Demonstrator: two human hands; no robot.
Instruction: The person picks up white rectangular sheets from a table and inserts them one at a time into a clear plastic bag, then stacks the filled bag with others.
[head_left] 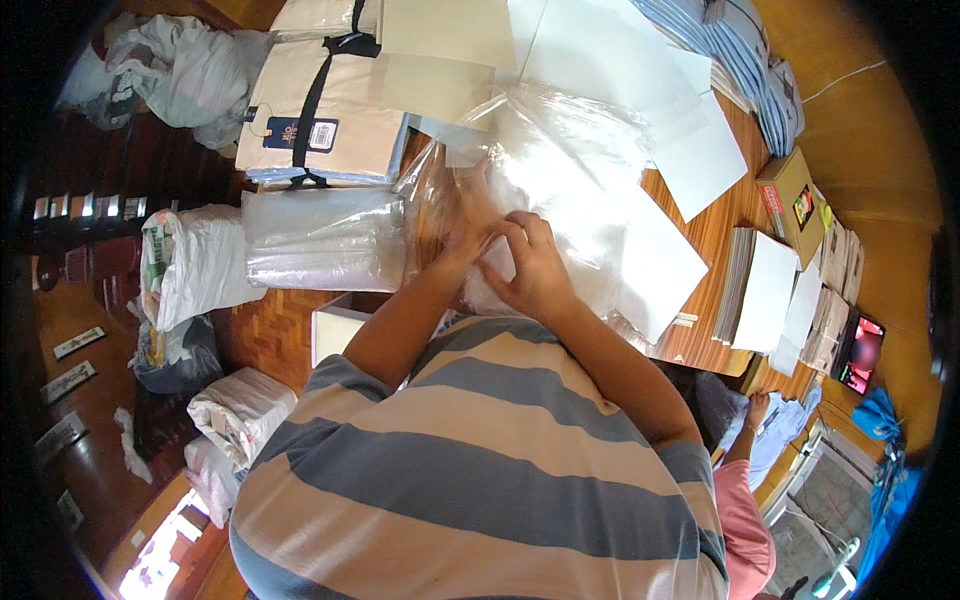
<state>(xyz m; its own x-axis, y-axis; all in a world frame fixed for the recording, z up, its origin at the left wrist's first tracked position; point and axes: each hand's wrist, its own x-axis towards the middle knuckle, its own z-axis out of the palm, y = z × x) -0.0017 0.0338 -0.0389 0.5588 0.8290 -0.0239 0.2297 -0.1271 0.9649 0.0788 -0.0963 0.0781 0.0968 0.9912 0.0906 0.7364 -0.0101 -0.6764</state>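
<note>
Clear plastic bags (575,130) lie in a loose, shiny heap on the table in front of me, over white sheets. My left hand (474,210) reaches in among the plastic, partly veiled by it; its fingers are smeared by motion. Close on its right, my right hand (535,268) has curled fingers and a thumb closed on the edge of a clear plastic bag. Left of my hands rests a flat stack of clear plastic sleeves (325,240). Behind that stands a bundle of folded cream garments (345,110), tied with black ribbon and bearing a dark tag.
White card sheets (660,265) spread to the right, beside a cardboard stack (738,280) and small box (790,205). Folded blue-striped shirts (745,60) lie at the far right. White bags (190,265) stand left. A co-worker's arm (745,440) handles light-blue cloth at lower right.
</note>
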